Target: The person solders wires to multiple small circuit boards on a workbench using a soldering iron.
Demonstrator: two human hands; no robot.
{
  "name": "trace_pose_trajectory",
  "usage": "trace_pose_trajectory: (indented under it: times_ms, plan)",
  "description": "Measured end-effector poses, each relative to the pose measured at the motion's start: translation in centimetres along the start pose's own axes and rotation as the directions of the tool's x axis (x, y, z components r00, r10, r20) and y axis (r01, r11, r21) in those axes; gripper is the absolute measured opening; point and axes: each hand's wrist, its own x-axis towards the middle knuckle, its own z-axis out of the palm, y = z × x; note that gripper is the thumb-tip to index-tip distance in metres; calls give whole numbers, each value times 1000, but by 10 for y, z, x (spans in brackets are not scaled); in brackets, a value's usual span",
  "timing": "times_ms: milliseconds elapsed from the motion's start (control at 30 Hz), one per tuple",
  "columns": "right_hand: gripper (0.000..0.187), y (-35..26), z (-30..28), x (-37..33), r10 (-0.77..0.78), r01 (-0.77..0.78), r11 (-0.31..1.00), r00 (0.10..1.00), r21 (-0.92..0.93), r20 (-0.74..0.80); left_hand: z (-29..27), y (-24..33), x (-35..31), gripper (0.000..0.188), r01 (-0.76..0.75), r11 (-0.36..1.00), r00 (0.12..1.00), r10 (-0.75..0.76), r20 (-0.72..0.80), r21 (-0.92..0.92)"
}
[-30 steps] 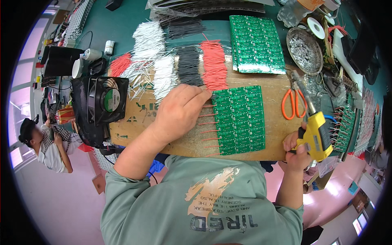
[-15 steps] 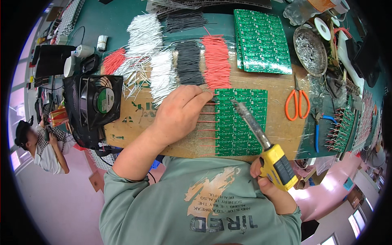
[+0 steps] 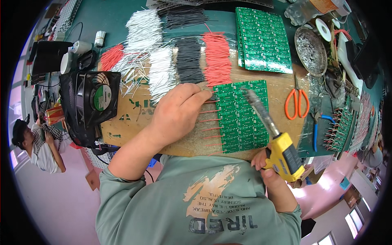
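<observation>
My right fingers [image 3: 257, 161] grip the soldering iron [image 3: 287, 157], just swung over the green board [image 3: 243, 122], likely work-ready; left fingers [image 3: 205, 96] pinched, contents unclear.

Circuit board [image 3: 241, 122]: smooth, semi-glossy. Over it, soldering gun [image 3: 281, 152]: dull stained metal barrel [image 3: 262, 112], smooth yellow-black plastic body. Right of it, scissors [image 3: 297, 88]: smooth orange plastic handles, metal blades. Under it, brown panel [image 3: 136, 128]: scuffed, wood-like. Left of it, fan [image 3: 93, 98]: matt black plastic. Below it, shirt [image 3: 163, 196]: matt cloth.
</observation>
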Motion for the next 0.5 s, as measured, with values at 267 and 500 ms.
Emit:
trace_pose_trajectory:
  times_ms: [267, 500]
  plan:
    - [31, 18, -7, -2, 6, 0, 932, 1000, -363, 16, 3, -1, 3, 27, 20, 1000, 1000, -20, -12, 3]
    - [30, 19, -6, -3, 22, -11, 872, 1000, -490, 16, 2, -1, 4, 27, 27, 1000, 1000, -27, -4, -4]
